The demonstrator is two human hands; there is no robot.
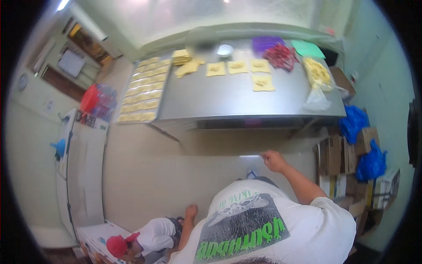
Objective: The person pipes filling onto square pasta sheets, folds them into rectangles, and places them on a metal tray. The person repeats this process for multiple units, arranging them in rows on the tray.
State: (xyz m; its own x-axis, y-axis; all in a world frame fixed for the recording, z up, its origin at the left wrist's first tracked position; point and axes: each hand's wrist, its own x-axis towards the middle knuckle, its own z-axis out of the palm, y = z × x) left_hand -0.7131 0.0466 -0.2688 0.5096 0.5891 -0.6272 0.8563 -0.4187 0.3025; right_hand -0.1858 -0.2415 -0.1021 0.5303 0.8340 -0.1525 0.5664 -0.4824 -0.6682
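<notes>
My right hand hangs in front of my body, short of the table's near edge. Its index finger stretches out, the others look loosely bent, and I see nothing in it. Low beside my body is my left hand, its fingers too small and unclear to read. Beyond both stands a metal table. Several flat dough squares with small heaps of pale filling lie on it. A stack of plain dough sheets sits left of them, near a white bowl. Rows of pastry pieces fill a tray at the left end.
At the table's right lie a clear bag of yellow pieces, a red bundle, and purple and green items. Cartons and blue bags line the right wall. A person in a red cap is at lower left, near a white freezer.
</notes>
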